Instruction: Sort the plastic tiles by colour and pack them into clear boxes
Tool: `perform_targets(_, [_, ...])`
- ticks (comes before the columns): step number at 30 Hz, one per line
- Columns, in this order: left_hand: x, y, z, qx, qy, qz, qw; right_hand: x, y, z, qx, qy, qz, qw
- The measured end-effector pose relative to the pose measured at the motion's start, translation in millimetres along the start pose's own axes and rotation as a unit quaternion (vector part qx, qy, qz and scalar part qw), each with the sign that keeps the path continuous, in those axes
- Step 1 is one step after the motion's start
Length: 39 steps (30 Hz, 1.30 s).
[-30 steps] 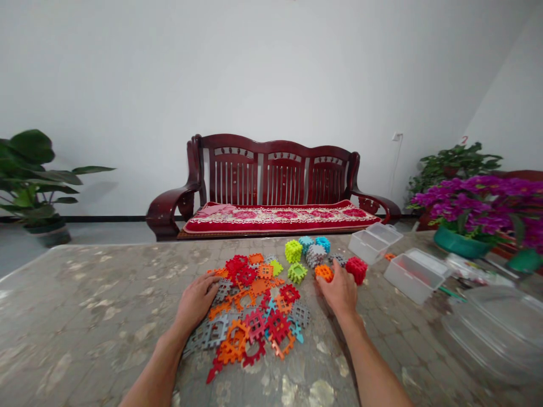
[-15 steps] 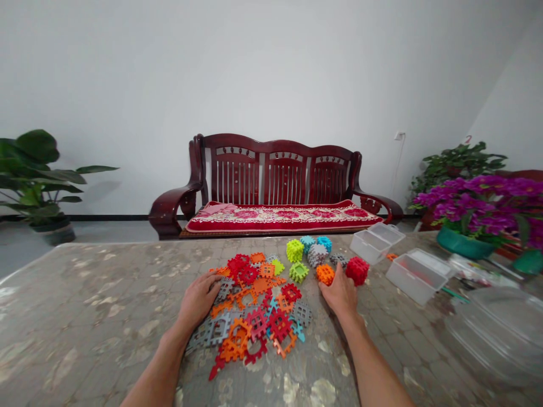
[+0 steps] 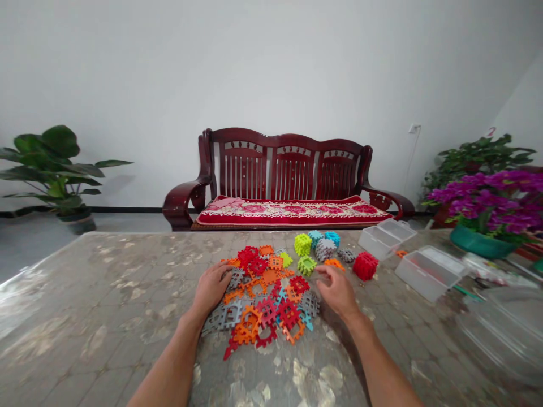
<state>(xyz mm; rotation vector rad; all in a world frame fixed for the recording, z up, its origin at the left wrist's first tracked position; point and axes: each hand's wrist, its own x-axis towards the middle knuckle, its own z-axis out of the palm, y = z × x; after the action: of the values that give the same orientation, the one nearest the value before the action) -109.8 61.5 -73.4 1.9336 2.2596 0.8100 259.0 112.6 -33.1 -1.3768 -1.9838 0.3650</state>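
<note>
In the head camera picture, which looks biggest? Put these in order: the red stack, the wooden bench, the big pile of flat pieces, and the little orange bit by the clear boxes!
Largest to smallest, as they look:
1. wooden bench
2. pile of flat pieces
3. red stack
4. orange bit

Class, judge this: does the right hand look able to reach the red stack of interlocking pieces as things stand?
Probably yes: the right hand seems to hold nothing, and the red stack sits just beyond it, rightward, with no other stack visibly between.
</note>
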Motion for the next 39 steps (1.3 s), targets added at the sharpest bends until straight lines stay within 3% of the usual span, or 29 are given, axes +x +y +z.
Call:
perform_targets(5, [0.0,0.9,-0.3,-0.003,0.006,-0.002,1.0,-6.7,-9.2,-13.5,0.017,-0.227,-0.039,0.973])
perform_targets(8, [-0.1,2.0,-1.0,-0.007,0.009,-0.003,1.0,-10.8,-11.9,-19.4,-0.003,-0.303,-0.049,0.952])
perform_targets(10, [-0.4,2.9,-1.9,-0.01,0.009,0.0,1.0,-11.9,-11.9,-19.6,-0.015,-0.32,-0.047,0.946])
perform_targets(17, [-0.5,3.3,-2.9,-0.017,0.007,0.002,1.0,-10.0,-1.9,-13.7,0.001,-0.293,-0.042,0.955])
perform_targets(26, [-0.7,3.1,-3.1,-0.003,0.002,-0.001,1.0,1.6,9.7,-6.4,0.181,-0.219,0.101,0.954])
perform_targets(28, [-0.8,3.5,-3.8,-0.003,0.001,-0.002,1.0,1.5,10.4,-2.6,0.19,-0.213,0.105,0.953])
perform_targets(32, [-0.8,4.1,-4.2,-0.004,0.0,-0.003,1.0,-2.1,7.8,4.1,0.137,-0.17,0.087,0.972])
perform_targets(39, [-1.1,5.2,-5.0,-0.01,0.003,-0.004,1.0,-9.2,-8.9,4.9,-0.037,-0.163,0.039,0.985])
